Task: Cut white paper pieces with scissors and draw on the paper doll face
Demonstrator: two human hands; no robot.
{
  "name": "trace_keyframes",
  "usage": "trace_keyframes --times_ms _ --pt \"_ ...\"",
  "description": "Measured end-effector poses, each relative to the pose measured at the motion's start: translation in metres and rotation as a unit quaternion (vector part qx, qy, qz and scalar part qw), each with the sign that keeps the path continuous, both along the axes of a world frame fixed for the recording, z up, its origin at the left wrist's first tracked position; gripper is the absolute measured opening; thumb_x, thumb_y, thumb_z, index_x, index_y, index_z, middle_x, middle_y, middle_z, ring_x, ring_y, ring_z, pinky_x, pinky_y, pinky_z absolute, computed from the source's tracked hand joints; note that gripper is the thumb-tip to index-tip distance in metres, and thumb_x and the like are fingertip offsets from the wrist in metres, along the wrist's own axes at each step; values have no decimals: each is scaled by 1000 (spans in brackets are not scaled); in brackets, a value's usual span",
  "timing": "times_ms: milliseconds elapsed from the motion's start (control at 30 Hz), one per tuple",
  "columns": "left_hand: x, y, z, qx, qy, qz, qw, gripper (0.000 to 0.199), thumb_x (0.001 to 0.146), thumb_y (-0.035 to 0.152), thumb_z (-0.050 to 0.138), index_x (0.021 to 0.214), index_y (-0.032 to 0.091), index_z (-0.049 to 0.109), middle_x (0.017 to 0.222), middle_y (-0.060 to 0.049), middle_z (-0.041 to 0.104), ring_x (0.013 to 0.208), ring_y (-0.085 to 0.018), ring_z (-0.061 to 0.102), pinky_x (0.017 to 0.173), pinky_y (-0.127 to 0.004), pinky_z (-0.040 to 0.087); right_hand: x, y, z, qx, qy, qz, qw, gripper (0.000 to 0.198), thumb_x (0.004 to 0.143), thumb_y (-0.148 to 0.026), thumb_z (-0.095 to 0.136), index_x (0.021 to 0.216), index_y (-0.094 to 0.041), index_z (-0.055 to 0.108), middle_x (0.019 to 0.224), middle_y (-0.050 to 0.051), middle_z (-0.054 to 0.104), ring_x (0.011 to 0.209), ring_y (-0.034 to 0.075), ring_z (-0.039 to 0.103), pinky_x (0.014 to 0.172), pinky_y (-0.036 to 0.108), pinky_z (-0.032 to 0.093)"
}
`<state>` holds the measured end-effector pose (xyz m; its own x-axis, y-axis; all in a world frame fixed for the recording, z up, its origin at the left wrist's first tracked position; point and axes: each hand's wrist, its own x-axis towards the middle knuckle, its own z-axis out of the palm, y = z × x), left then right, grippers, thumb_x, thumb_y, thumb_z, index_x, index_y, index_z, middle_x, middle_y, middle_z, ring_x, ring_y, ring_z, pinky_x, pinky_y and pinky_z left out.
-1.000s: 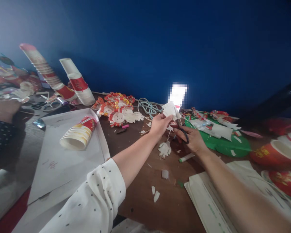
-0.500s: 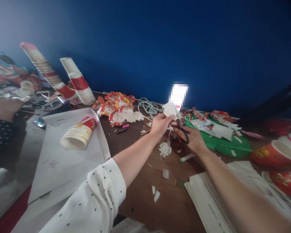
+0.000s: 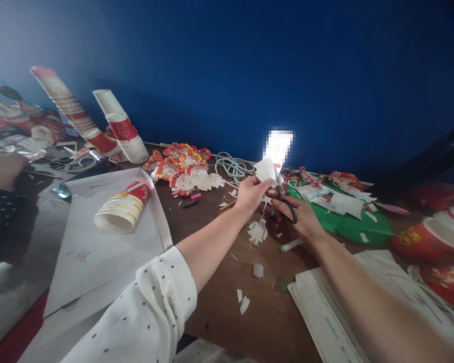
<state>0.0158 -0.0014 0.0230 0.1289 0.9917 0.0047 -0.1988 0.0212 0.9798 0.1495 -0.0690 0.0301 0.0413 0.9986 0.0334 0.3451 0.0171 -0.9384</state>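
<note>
In the middle of the head view, my left hand [image 3: 252, 192] pinches a piece of white paper [image 3: 265, 170] between thumb and fingers. My right hand [image 3: 301, 216] grips dark-handled scissors [image 3: 288, 209], whose blades point up at the paper's right edge. Whether the blades are parted is too small to tell. Just below the hands lies a white cut-out with a notched edge [image 3: 257, 232]. A white marker with a green end [image 3: 290, 245] rests under my right hand.
Stacked paper cups [image 3: 123, 206] lie on a white box lid [image 3: 75, 257] at left; taller cup stacks [image 3: 126, 133] lean near the blue wall. Red-and-white cut-outs [image 3: 185, 166] and a coiled cable [image 3: 232, 166] sit behind. Green sheet [image 3: 348, 229] at right. Another person's hand [image 3: 3, 169] is far left.
My right hand and the scissors have shifted very slightly to the right. My left hand still holds the paper in nearly the same place. The other person's hand has moved a little.
</note>
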Motion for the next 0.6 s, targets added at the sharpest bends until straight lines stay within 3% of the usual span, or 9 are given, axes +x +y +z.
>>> trace_keyframes --times_ms 133,600 --pt "0 2 -2 10 -2 0 1000 24 72 38 66 66 16 58 60 0 57 53 -9 47 55 -24 38 -1 1 5 -8 -25 -5 1000 54 73 -57 67 106 -15 73 49 -2 53 50 12 48 52 25 39" --pt "3 3 -6 -19 -37 -4 999 22 72 35 68 66 15 59 59 0 57 51 -8 46 55 -23 38 -5 1 3 4 -17 -29 999 42 74 -53 66 91 -16 75 47 -1 51 47 11 45 47 25 36"
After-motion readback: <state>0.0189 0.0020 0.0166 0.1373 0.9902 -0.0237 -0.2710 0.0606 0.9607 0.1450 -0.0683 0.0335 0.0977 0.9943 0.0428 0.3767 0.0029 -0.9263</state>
